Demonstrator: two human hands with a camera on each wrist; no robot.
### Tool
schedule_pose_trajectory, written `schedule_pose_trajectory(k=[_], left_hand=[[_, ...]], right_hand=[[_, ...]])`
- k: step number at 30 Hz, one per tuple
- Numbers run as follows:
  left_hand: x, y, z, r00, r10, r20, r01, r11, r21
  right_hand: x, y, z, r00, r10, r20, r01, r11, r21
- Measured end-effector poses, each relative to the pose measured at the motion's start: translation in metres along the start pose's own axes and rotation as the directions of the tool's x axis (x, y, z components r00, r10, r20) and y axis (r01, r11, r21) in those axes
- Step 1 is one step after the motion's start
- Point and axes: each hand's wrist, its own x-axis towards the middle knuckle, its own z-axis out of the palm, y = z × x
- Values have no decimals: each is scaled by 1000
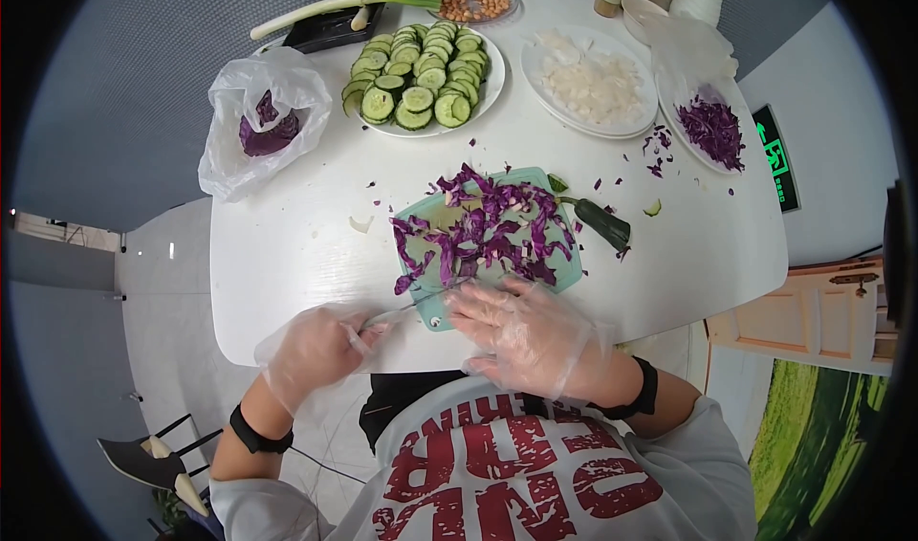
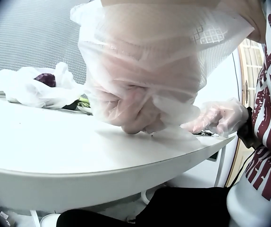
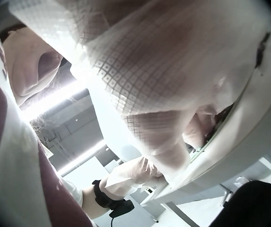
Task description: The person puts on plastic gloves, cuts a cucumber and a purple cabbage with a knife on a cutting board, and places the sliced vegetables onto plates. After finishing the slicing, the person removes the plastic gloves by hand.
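Note:
In the head view, a pale green cutting board (image 1: pixel 437 319) carries loose strips of cut purple cabbage (image 1: pixel 478 225). My left hand (image 1: pixel 320 345), in a clear plastic glove, grips a knife (image 1: pixel 426 299) whose thin blade points right over the board's near left corner. Curled gloved fingers (image 2: pixel 138 116) show in the left wrist view, close over the white table. My right hand (image 1: pixel 521 335), gloved too, lies palm down with fairly straight fingers at the board's near edge, beside the blade's tip. Its glove fills much of the right wrist view and hides the board.
Behind the board stand a plate of cucumber slices (image 1: pixel 416 96) and a plate of chopped white pieces (image 1: pixel 598 91). A plastic bag (image 1: pixel 225 149) with cabbage sits at left, shredded cabbage (image 1: pixel 712 134) at right. A cucumber end (image 1: pixel 602 223) lies beside the board; the table's edge (image 1: pixel 382 361) is near me.

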Motion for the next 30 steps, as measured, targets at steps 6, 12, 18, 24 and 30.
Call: schedule_pose_trajectory(k=[6, 12, 18, 24, 30], left_hand=[[-2, -1, 0, 999, -29, -29, 28, 999, -33], [-4, 1, -4, 997, -72, -16, 72, 997, -5], [-2, 3, -6, 998, -37, -43, 37, 999, 8], [-1, 6, -11, 998, -13, -57, 14, 1000, 7], [-5, 7, -16, 991, -49, -121, 46, 998, -32]], right_hand=[[0, -1, -3, 1000, -20, -16, 19, 999, -38], [-2, -1, -2, 999, -38, -39, 35, 997, -65], [0, 0, -1, 997, -51, -49, 47, 996, -81], [1, -2, -5, 1000, -12, -8, 11, 996, -86], [-1, -1, -1, 1000, -8, -27, 5, 993, -116]])
